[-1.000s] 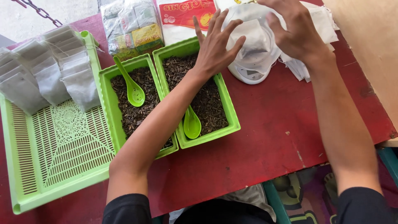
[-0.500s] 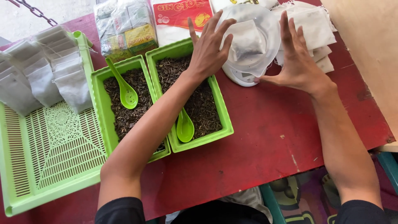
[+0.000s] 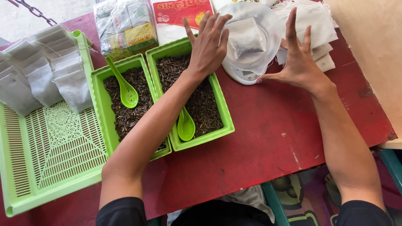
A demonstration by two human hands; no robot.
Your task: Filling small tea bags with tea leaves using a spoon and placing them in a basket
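Both hands are spread and hold nothing. The left hand hovers over the far end of the right-hand green tray of dark loose leaf, beside the white kitchen scale. The right hand stands open on the scale's other side, thumb near its base. A filled white pouch rests in the clear bowl on the scale, between the two hands.

Risks: either hand closing in could nudge the bowl and upset the reading or tip the pouch. The left forearm crosses both trays and could catch the green spoon and scatter leaf on the red tabletop.

Limits of view: the scale's display is mostly hidden under the bowl. The stack of empty pouches is cut off at the top edge, and the pouch appears sealed, though that is uncertain.
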